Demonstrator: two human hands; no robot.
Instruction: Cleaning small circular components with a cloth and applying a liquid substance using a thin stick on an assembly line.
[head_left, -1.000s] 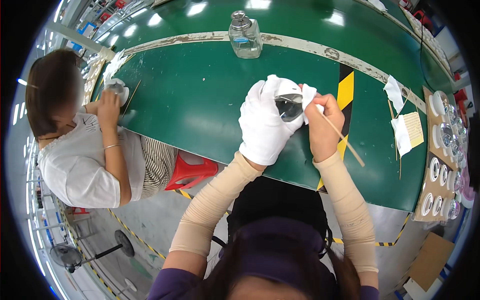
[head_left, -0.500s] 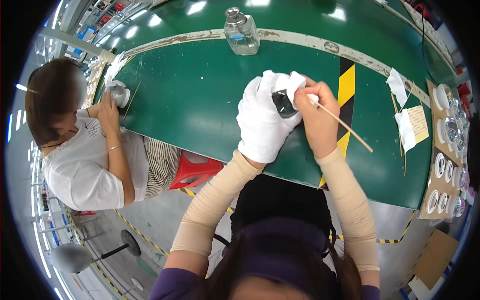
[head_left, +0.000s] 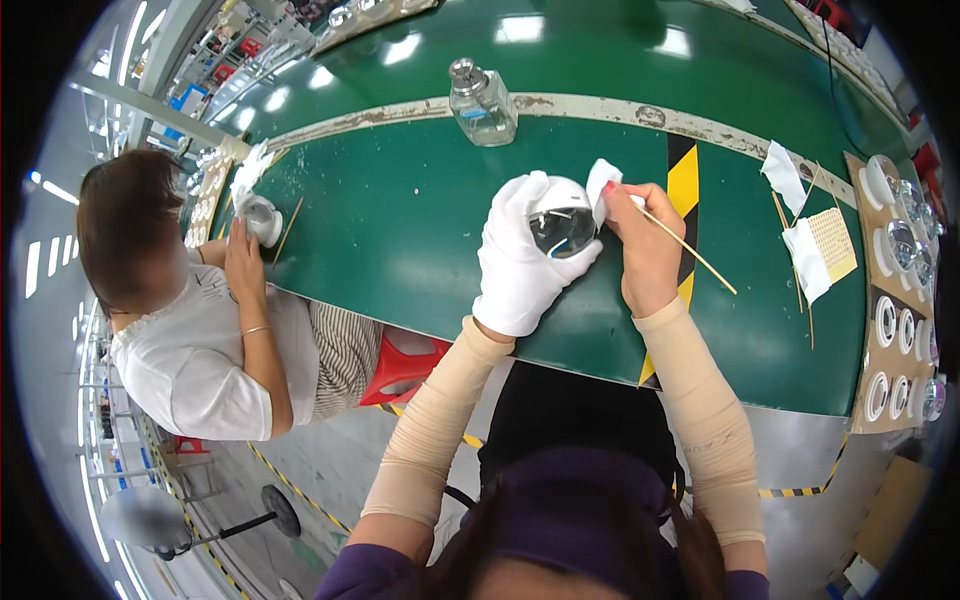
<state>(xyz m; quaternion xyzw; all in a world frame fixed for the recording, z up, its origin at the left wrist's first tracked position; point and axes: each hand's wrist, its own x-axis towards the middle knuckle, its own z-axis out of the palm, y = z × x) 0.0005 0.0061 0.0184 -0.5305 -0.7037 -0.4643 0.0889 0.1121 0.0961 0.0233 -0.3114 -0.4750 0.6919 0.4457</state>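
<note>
My left hand (head_left: 515,270), in a white glove, grips a round white piece with a dark, shiny, see-through dome (head_left: 562,232) facing up. Gloved fingers cup its left and lower sides and cover part of the rim. Just right of it, my bare right hand (head_left: 643,240) pinches a white cloth (head_left: 602,185). A thin wooden stick (head_left: 700,260) also lies in that hand and points down to the right. The cloth is close beside the dome's right edge; whether the two touch I cannot tell.
A glass bottle with a metal cap (head_left: 485,108) stands beyond my hands on the green table (head_left: 390,240). At right lie white cloths (head_left: 786,178), sticks, a yellowish pad (head_left: 832,244) and a board (head_left: 857,330) of domes and white rings. A co-worker (head_left: 200,340) sits at left, holding a similar dome.
The cloth and my right fingers have moved off the dome to its right, uncovering more of it. My left hand has turned the dome more into view. The whole view has shifted slightly.
</note>
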